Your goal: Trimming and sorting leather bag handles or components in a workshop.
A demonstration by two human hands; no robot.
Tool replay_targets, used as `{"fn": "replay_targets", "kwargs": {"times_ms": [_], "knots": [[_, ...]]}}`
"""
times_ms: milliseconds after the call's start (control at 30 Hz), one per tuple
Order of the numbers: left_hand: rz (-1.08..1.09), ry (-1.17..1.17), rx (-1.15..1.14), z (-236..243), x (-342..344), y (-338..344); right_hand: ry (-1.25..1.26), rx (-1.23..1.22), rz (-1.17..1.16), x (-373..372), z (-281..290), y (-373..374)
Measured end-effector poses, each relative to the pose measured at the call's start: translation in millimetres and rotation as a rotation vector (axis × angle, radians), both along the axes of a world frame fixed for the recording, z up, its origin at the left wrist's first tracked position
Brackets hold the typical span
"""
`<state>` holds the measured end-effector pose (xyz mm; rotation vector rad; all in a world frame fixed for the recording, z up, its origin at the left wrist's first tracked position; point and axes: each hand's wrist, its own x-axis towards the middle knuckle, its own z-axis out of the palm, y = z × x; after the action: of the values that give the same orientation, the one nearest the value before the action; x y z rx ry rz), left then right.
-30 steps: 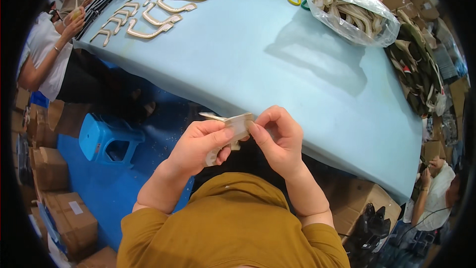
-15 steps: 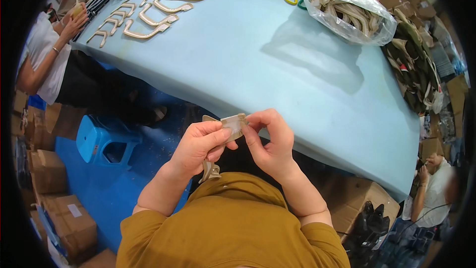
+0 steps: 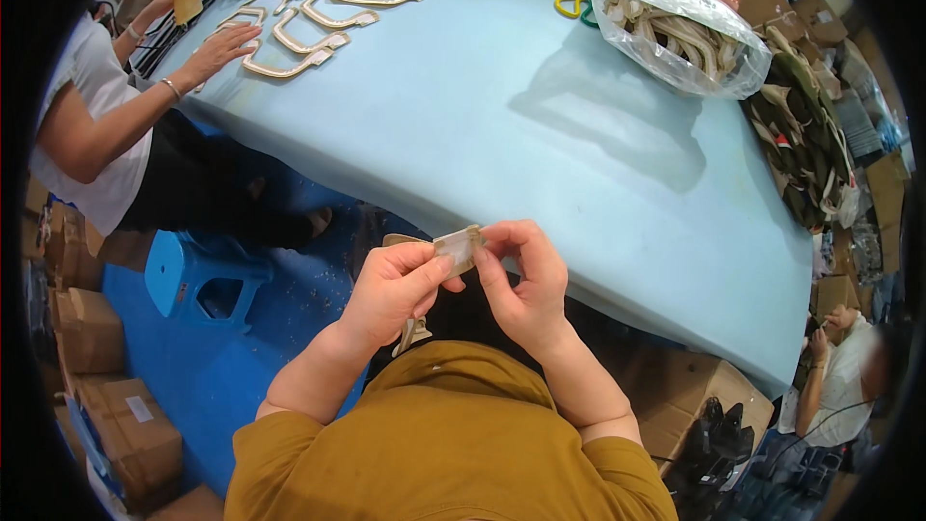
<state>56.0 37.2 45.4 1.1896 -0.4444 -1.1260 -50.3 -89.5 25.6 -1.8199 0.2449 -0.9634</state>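
Note:
My left hand (image 3: 388, 291) grips a beige strip-like piece (image 3: 457, 247) with a whitish patch facing up, the thumb lying over it. Part of the same or a similar beige piece sticks out behind the fingers, and a curled end (image 3: 413, 333) hangs below the palm. At the piece's right end, my right hand (image 3: 531, 280) pinches the edge between thumb and fingertips. Both hands are closed and held in front of my body, just off the table's near edge. My fingers cover much of the piece, so its full shape is hidden.
On the pale blue table (image 3: 434, 106) lie several bent beige strips (image 3: 299, 63). A clear bag (image 3: 675, 29) of similar strips stands far right, beside yellow-handled scissors (image 3: 569, 6). At left, a co-worker's hand (image 3: 217, 53) reaches over the strips. A blue stool (image 3: 207, 275) and cartons (image 3: 125, 434) stand below.
The co-worker at left has stretched one hand out over the strips on the table, the other holding a yellowish thing. My hands still hold the piece, almost unmoved, its right end tilted slightly up.

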Motion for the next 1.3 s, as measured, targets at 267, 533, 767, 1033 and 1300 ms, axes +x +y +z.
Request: {"fn": "replay_targets", "kwargs": {"times_ms": [267, 533, 767, 1033, 1300], "knots": [[0.054, -0.114, 0.041, -4.8, -3.1, 0.3, 0.063, 0.196, 0.086, -3.7, -3.6, 1.9], [0.056, -0.339, 0.067, -2.9, -3.9, 0.6, 0.044, 0.585, 0.287, -6.4, -2.1, -1.6], [-0.031, -0.207, 0.082, 6.3, 0.3, 4.0, 0.065, -0.171, 0.147, -2.9, 6.8, -14.1], [-0.059, -0.050, 0.083, 7.4, 7.1, 11.3, 0.022, -0.359, 0.182, -3.8, 4.6, -13.5], [-0.079, 0.042, 0.011, 5.9, 4.0, 2.8, -0.094, -0.512, 0.227, -4.5, 2.4, -24.3]]}}
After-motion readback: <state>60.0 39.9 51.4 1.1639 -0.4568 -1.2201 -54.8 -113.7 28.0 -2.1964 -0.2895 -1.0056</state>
